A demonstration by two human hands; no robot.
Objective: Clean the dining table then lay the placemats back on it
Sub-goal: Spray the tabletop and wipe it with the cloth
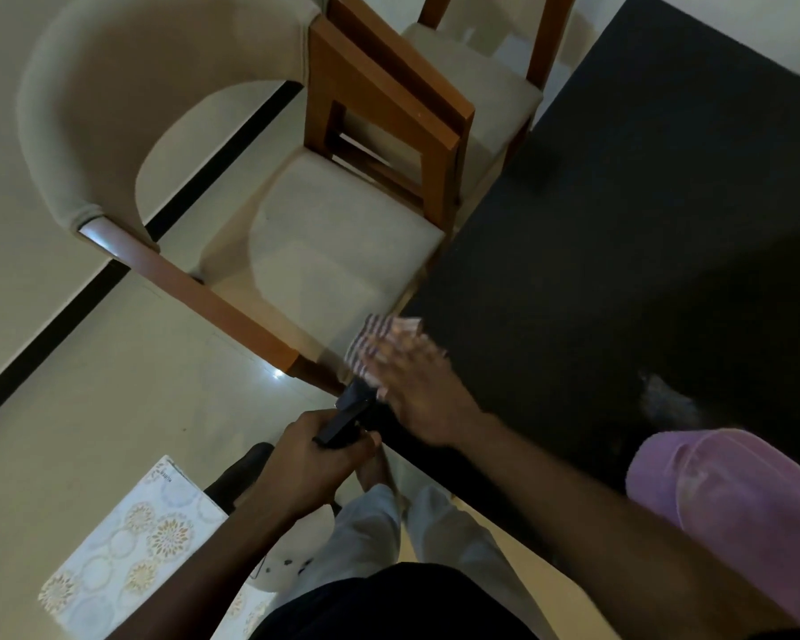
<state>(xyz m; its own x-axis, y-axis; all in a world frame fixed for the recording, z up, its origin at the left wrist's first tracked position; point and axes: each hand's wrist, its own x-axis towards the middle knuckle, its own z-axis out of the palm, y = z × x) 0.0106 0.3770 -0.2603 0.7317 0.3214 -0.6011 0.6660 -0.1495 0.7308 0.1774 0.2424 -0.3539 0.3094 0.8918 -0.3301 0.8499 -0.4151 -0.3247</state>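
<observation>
**Finding 1: governing relation.** The striped cloth [379,337] is being pressed flat against the dining table [620,224] by the right hand [416,390], close to the near left corner. Part of the cloth is being let hang past the table's left edge. The fingers are being held straight and somewhat spread over the cloth, though the tips are being smeared by blur.

A dark flat object [347,418] is being gripped by the left hand [315,459], with the fingers curled round it, just off that same corner. Its long axis is being pointed away from the person, toward the cloth. The cloth is therefore being kept just beyond the object's far end, and the right hand is the nearer one to it. Any sweep off the table is judged to depend on the object being kept beneath the edge (presumably as a catcher).

**Finding 2: task items.** A patterned placemat [125,542] is being kept off the table, low on the left and well apart from both hands.

**Finding 3: obscured.**
- The dark object cannot be identified.
- The placemat's near end is being covered by the left forearm, and what it is lying on cannot be told.
- A purple fabric [735,501] is being cut off at the right border, so its support is unclear.
</observation>
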